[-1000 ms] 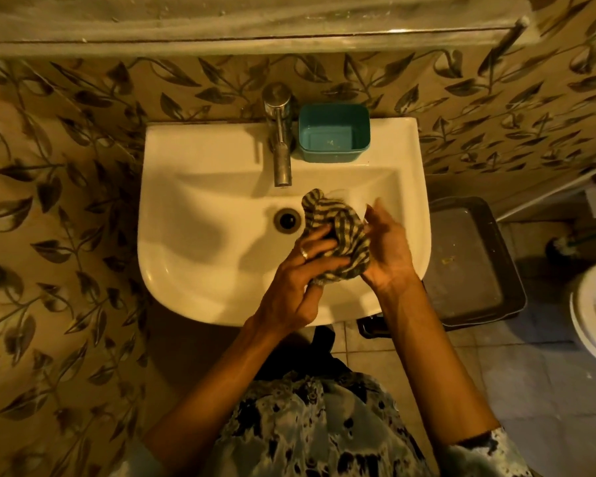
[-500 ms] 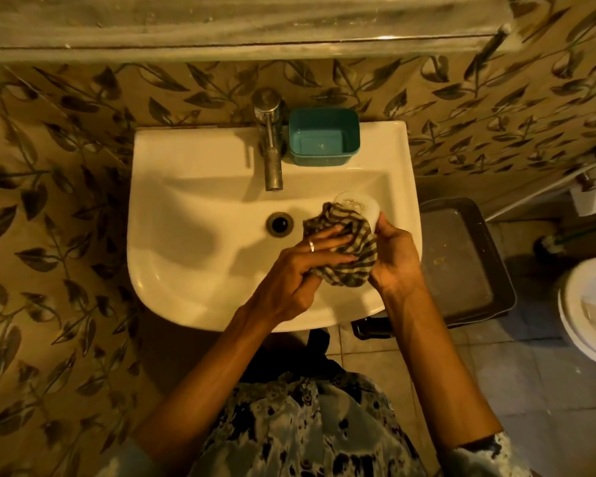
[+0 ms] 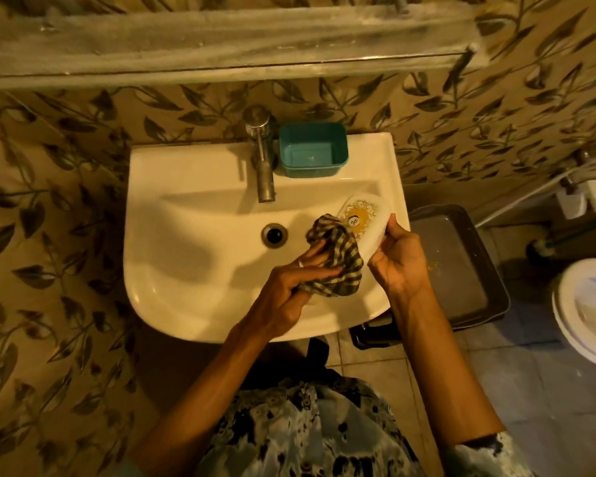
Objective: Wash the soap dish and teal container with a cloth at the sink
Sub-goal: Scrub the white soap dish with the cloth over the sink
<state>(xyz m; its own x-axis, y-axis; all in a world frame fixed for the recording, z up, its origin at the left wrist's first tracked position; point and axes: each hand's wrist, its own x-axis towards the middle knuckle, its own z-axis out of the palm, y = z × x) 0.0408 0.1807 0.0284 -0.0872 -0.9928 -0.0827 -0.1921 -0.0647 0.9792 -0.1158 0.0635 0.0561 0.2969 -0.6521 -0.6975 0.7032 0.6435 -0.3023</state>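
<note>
While the person stands over the white sink (image 3: 193,235), the right hand (image 3: 398,259) grips the soap dish (image 3: 365,218) by its near end, thumb along the outer edge, holding it tilted above the right side of the basin. Its white face with a gold ornament and a small dark label is turned up. Just to the left of that hand, the left hand (image 3: 286,290) is clenched around a bunched checked cloth (image 3: 331,259), a ring showing on one finger. The cloth presses against the lower end of the dish, covering part of it. Beyond both hands, at the back rim of the sink, the teal container (image 3: 313,149) sits upright and open, just beside the metal tap (image 3: 263,156). The drain (image 3: 273,234) lies to the left of the cloth hand, a little farther away. To the right of the right hand, past the sink edge, a dark tray (image 3: 461,263) rests lower down near the tiled floor (image 3: 530,390).
</note>
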